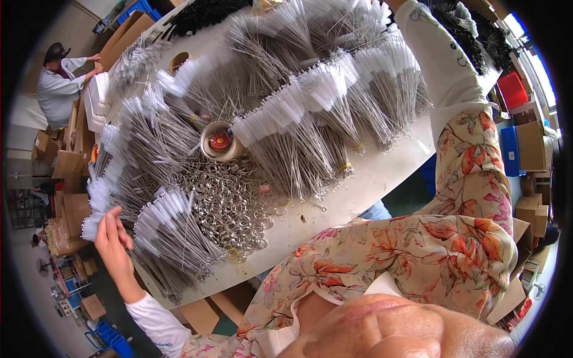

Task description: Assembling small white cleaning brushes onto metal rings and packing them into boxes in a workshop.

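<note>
Bundles of thin wire brushes with white bristles (316, 86) and looped metal handles cover much of the white table (382, 170). At the near left, my left hand (113, 241) is beside the bristle ends of a brush bundle (164, 218). Its fingers are stretched out and slightly bent, with nothing visible in them. My right arm reaches to the far edge of the picture, where only a bit of my right hand (393, 3) shows, its fingers hidden. A pile of shiny metal rings (230, 206) lies between the bundles.
Among the brushes stand a pale round container (219, 143) with a red disc inside and a brown tape roll (179, 61). Black brushes (203, 18) lie at the far side. Cardboard boxes (76, 212) flank the table. Another person (59, 86) works at the far left.
</note>
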A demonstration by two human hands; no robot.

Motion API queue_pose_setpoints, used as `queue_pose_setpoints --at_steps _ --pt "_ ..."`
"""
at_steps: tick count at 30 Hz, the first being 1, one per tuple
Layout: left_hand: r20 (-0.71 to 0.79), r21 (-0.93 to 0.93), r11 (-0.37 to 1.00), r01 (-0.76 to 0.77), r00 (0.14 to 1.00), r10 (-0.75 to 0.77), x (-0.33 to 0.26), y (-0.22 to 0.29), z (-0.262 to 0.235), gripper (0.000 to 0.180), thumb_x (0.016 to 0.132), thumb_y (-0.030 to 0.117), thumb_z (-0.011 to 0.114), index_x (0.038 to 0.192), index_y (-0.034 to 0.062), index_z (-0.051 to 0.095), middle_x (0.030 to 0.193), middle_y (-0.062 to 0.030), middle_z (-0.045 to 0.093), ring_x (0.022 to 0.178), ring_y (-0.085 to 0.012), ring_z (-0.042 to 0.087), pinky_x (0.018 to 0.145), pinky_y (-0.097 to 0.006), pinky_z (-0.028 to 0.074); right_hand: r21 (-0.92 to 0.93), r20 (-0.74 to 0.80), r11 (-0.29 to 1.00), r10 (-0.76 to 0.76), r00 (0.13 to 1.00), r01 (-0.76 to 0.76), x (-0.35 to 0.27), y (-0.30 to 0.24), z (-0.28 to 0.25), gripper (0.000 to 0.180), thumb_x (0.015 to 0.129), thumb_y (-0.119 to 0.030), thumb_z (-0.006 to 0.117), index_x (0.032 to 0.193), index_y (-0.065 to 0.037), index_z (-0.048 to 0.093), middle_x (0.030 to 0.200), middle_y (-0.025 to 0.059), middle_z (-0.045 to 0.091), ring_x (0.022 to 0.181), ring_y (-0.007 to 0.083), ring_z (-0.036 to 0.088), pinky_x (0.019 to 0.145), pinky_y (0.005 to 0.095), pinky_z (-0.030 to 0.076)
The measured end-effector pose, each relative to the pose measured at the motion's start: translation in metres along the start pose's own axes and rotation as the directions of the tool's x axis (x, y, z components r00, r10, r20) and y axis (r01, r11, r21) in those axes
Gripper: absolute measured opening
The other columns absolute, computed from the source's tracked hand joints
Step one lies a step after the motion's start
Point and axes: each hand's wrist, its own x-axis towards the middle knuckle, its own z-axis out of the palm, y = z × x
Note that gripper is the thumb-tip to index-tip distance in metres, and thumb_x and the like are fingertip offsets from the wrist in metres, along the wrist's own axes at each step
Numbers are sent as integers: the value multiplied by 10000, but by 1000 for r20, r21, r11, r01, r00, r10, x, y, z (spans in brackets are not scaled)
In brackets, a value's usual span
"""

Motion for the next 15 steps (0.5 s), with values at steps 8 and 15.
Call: queue_pose_setpoints --at_steps 8,15 --pt "-123 -192 981 25 991 -50 -50 -7 -11 323 962 275 486 1024 -19 606 715 37 439 498 13 273 410 -163 164 -883 -364 459 -543 757 -96 -74 70 50 551 684 -409 714 1130 -116 576 1070 138 611 1011 243 591 776 407 503" --pt "-122 -298 954 28 990 -67 -85 -13 2 324 950 267 510 964 -36 623 705 19 451 554 -29 360 453 -178 283 -463 -496 816 84 864 -346 -7 125 1 589 586 -421 778 1057 -97 634 984 116 665 896 278 641 747 346 518"
